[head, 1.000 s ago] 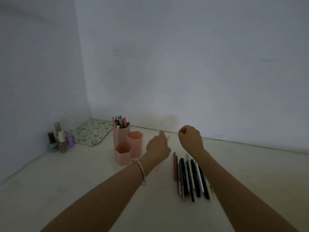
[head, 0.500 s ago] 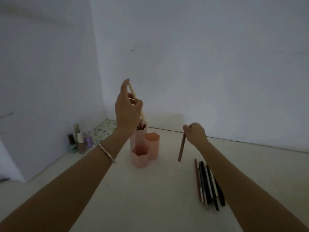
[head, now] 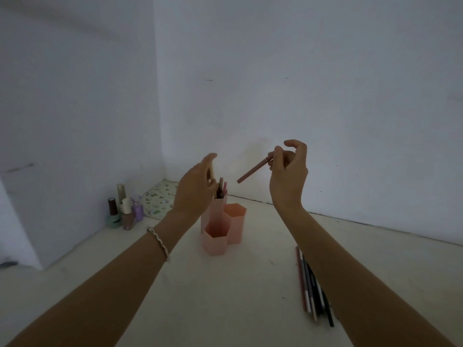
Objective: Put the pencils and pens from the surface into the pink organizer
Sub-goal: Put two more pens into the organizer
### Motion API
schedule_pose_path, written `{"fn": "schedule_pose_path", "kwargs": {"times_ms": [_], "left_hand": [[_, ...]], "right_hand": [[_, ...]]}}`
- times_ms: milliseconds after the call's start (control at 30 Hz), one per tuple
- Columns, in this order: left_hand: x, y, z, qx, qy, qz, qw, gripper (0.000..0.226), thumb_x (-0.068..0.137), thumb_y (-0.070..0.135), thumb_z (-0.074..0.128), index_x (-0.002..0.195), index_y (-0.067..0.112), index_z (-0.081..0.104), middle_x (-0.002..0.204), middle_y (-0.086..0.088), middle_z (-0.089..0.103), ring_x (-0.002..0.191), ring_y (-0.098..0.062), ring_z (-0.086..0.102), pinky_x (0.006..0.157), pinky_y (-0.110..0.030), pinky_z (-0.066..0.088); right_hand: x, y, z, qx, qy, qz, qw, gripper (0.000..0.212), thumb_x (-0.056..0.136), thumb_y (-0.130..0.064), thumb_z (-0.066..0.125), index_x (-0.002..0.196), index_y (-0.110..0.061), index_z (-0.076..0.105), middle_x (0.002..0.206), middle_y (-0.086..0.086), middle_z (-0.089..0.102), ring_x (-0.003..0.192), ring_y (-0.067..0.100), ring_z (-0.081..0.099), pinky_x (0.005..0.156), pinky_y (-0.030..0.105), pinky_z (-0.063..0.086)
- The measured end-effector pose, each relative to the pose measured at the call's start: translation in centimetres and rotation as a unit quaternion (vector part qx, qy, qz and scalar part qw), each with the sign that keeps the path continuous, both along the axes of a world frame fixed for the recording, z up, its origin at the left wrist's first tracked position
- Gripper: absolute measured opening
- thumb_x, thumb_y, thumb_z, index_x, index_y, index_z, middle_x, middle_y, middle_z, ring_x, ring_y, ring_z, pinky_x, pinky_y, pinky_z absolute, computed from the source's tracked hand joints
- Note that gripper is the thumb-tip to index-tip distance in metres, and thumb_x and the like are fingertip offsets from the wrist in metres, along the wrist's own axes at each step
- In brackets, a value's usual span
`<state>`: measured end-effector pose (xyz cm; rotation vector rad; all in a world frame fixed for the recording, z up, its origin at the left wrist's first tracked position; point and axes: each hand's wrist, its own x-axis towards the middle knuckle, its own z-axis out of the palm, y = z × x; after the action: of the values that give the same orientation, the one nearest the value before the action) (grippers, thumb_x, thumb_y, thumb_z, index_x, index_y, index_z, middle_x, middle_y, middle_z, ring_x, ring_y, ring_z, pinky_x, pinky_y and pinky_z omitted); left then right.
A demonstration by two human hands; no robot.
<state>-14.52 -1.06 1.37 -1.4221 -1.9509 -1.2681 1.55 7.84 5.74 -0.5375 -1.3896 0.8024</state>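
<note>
The pink organizer [head: 220, 236] has three hexagonal tubes and stands on the pale surface; its tall back tube holds several pens [head: 221, 189]. My left hand [head: 195, 189] is just left of that tall tube, pinching a cream pencil [head: 212, 171] held upright over it. My right hand [head: 288, 171] is raised to the right of the organizer, holding a reddish-brown pencil [head: 253, 170] that slants down to the left. Several pens and pencils [head: 313, 289] lie in a row on the surface beside my right forearm.
Nail polish bottles [head: 124, 210] stand at the left wall. A flowered flat pad [head: 160, 200] lies in the corner behind them. White walls close the surface at the left and back.
My left hand has come down with the cream pencil to the tall tube. My right hand has risen, lifting the brown pencil from hanging low to a slant toward the organizer.
</note>
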Motion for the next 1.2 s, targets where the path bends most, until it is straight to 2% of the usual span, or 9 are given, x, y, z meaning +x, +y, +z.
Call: {"fn": "schedule_pose_path", "kwargs": {"times_ms": [67,133,200,500,633,733,867,1000,1200], "left_hand": [[-0.3,-0.1,0.3,-0.024,0.104,0.090,0.990,0.029,0.090,0.030,0.057,0.117,0.024,0.067,0.109,0.001,0.069,0.108,-0.021,0.057,0.094,-0.039,0.040],[-0.9,-0.2,0.7,-0.055,0.109,0.094,0.988,0.033,0.095,0.038,0.046,0.097,0.025,0.076,0.138,-0.001,0.055,0.130,-0.022,0.040,0.104,-0.041,0.027],[-1.5,-0.8,1.0,-0.050,0.091,0.086,0.991,0.036,0.100,0.037,0.039,0.118,0.026,0.068,0.149,-0.005,0.042,0.138,-0.025,0.031,0.109,-0.044,0.023],[-0.7,-2.6,2.5,0.096,-0.048,0.047,0.993,0.032,0.094,0.014,0.043,0.122,0.016,0.059,0.125,-0.002,0.058,0.115,-0.018,0.050,0.099,-0.031,0.039],[1.0,-2.2,2.4,0.101,-0.061,0.022,0.993,0.032,0.092,0.012,0.045,0.121,0.017,0.058,0.121,0.000,0.057,0.103,-0.013,0.056,0.087,-0.024,0.045],[3.1,-1.5,2.0,0.086,-0.070,0.000,0.994,0.029,0.089,0.009,0.048,0.115,0.018,0.058,0.112,0.002,0.058,0.088,-0.008,0.057,0.078,-0.022,0.050],[7.9,0.7,0.2,-0.083,-0.114,-0.058,0.988,0.017,0.088,0.015,0.052,0.102,0.023,0.059,0.097,0.005,0.063,0.080,-0.008,0.060,0.069,-0.022,0.050],[13.9,3.5,-3.5,-0.365,-0.177,-0.119,0.906,0.025,0.085,0.018,0.058,0.108,0.008,0.064,0.107,-0.008,0.068,0.092,-0.023,0.067,0.076,-0.030,0.056],[19.6,5.4,-7.4,-0.436,-0.162,-0.115,0.878,0.029,0.088,0.012,0.055,0.115,0.002,0.055,0.120,-0.016,0.059,0.108,-0.031,0.060,0.085,-0.033,0.049]], "right_hand": [[-0.3,-0.3,0.1,0.015,0.013,0.001,1.000,0.006,0.098,-0.021,0.049,0.103,-0.023,0.048,0.080,-0.001,0.071,0.074,0.008,0.067,0.071,0.019,0.054],[-0.8,-0.6,0.1,0.026,0.022,0.007,0.999,0.003,0.099,-0.021,0.049,0.101,-0.023,0.050,0.080,-0.002,0.071,0.074,0.007,0.067,0.071,0.019,0.054],[-1.5,-1.0,0.0,0.031,0.024,0.016,0.999,0.003,0.099,-0.021,0.049,0.100,-0.023,0.051,0.081,-0.001,0.071,0.075,0.006,0.068,0.071,0.017,0.054],[-4.9,-2.5,-2.7,0.173,-0.232,0.015,0.957,0.007,0.102,-0.022,0.045,0.095,-0.022,0.047,0.073,-0.003,0.060,0.065,0.011,0.059,0.059,0.029,0.052],[-4.8,-2.2,-4.4,0.227,-0.377,-0.022,0.898,0.027,0.098,-0.028,0.053,0.096,-0.009,0.071,0.102,0.004,0.063,0.093,0.019,0.055,0.086,0.035,0.046],[-2.9,-1.5,-4.4,0.215,-0.335,-0.071,0.915,0.021,0.093,-0.021,0.055,0.094,-0.009,0.073,0.102,0.005,0.063,0.094,0.016,0.053,0.088,0.032,0.042],[1.4,0.4,-3.0,0.148,-0.249,-0.119,0.950,0.016,0.091,-0.012,0.052,0.094,-0.012,0.068,0.096,0.000,0.063,0.085,0.009,0.049,0.077,0.022,0.038],[5.7,2.1,-2.5,0.069,-0.219,-0.121,0.966,0.017,0.091,-0.013,0.051,0.090,-0.016,0.067,0.089,-0.004,0.062,0.076,0.010,0.054,0.071,0.020,0.040],[10.9,3.5,-3.6,0.009,-0.247,-0.124,0.961,0.018,0.092,-0.015,0.050,0.087,-0.018,0.067,0.077,-0.007,0.063,0.063,0.002,0.053,0.060,0.017,0.040]]}}
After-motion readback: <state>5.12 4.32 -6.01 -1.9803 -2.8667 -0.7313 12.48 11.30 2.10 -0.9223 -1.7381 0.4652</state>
